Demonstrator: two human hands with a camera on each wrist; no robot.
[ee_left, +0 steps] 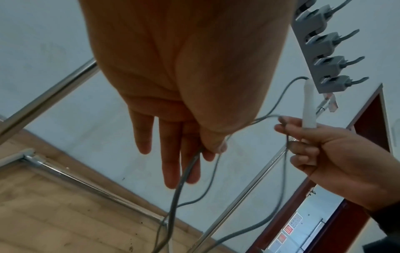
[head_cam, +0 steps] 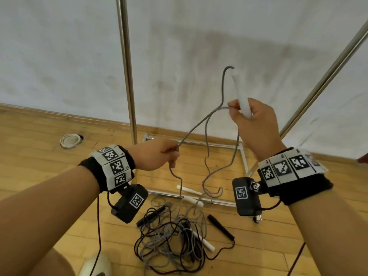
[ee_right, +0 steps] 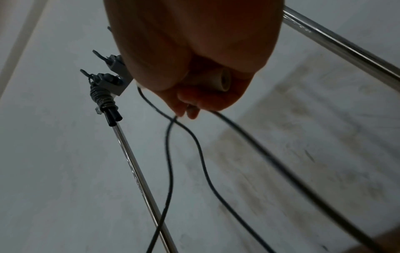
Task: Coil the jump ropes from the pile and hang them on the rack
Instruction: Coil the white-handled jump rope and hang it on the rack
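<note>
Rope in hand: our right hand (head_cam: pixel 256 124) grips the white handle (head_cam: pixel 242 94) upright, fingers curled round it and pinching the grey rope (head_cam: pixel 194 128) beside it.
Left hand (head_cam: pixel 153 156): lower and to the left, it pinches the same rope between thumb and fingers.
Key relation: the rope slants down from right hand to left, then drops to the pile (head_cam: pixel 175 236) on the floor below us.
Rack (head_cam: pixel 126 66): its hooks (ee_left: pixel 324 51) sit just above the handle; we judge the right hand nearer.
Writing: none readable; only coded squares on our wristbands (head_cam: pixel 115 166).
</note>
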